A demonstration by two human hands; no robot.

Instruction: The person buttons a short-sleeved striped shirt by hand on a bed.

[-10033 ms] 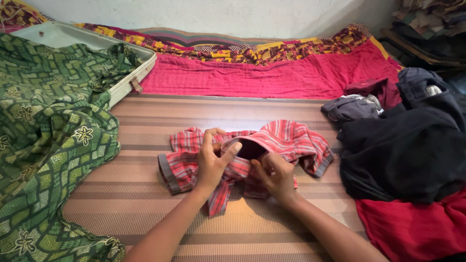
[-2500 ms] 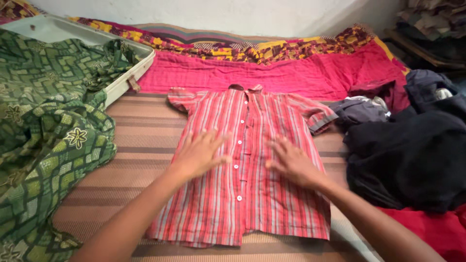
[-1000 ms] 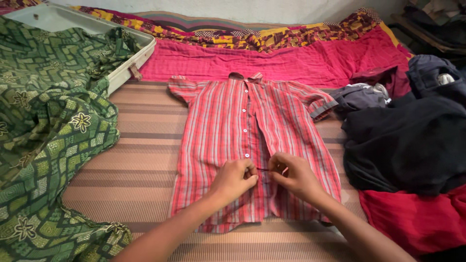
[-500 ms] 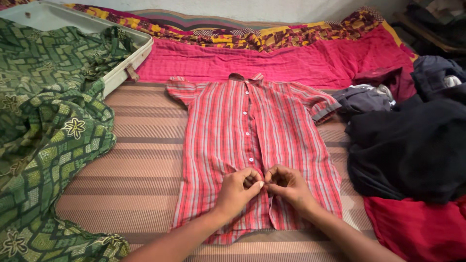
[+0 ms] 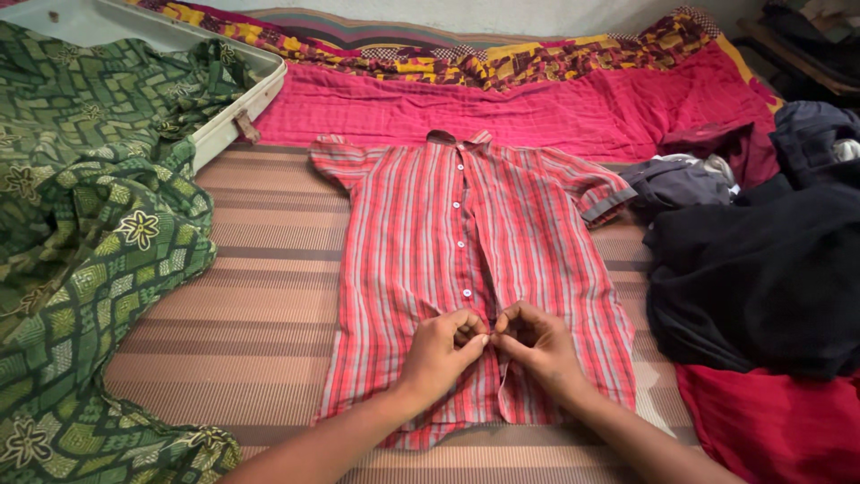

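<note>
mat (image 5: 269,296): striped brown, landmark for everything below.
green cloth (image 5: 81,224): heaped on mat's left edge.
dark clothes (image 5: 761,269): piled on mat's right edge.
shirt (image 5: 430,233): red striped, flat at mat centre, collar far.
my left hand (image 5: 443,350): fingers pinched on button edge, low placket.
my right hand (image 5: 537,345): fingers pinched on opposite edge.
tip: keep both edges aligned, flat, taut.

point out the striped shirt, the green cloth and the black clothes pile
striped shirt (image 5: 528,233), head view, on its right chest panel
green cloth (image 5: 90,224), head view, on the patterned folds at the left
black clothes pile (image 5: 761,269), head view, on its middle
</note>
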